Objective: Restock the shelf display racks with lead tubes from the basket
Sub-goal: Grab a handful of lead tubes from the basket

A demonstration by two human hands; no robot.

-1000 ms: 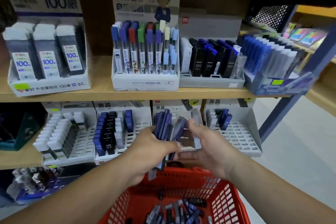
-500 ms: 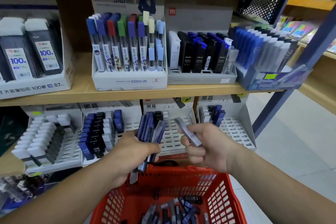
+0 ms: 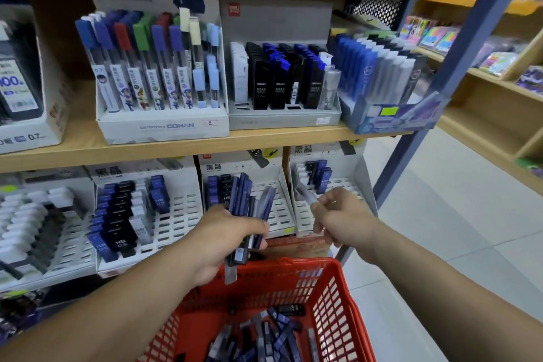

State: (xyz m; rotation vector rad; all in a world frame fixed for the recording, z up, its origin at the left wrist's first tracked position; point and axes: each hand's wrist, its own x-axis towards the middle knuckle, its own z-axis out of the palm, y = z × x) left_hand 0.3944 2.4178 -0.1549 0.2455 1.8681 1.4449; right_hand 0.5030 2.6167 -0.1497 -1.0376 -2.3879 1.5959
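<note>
My left hand [image 3: 223,239] grips a fanned bundle of blue and grey lead tubes [image 3: 249,203] above the red basket [image 3: 338,297]. My right hand [image 3: 342,216] pinches a single grey lead tube [image 3: 305,194] and holds it in front of the rightmost white display rack [image 3: 332,206] on the lower shelf. That rack has a few blue tubes [image 3: 320,175] at its back left. The middle rack [image 3: 276,209] sits behind the bundle. More loose tubes [image 3: 264,338] lie in the basket's bottom.
A left rack [image 3: 164,223] holds blue, black and white tubes. The upper wooden shelf [image 3: 176,150] carries several full display boxes. A blue steel upright [image 3: 435,91] stands right of the racks. Tiled floor and another shelf unit lie to the right.
My right hand pulled one tube from the bundle and carried it right and up toward the rightmost rack. The view shifted right and closer to the shelves.
</note>
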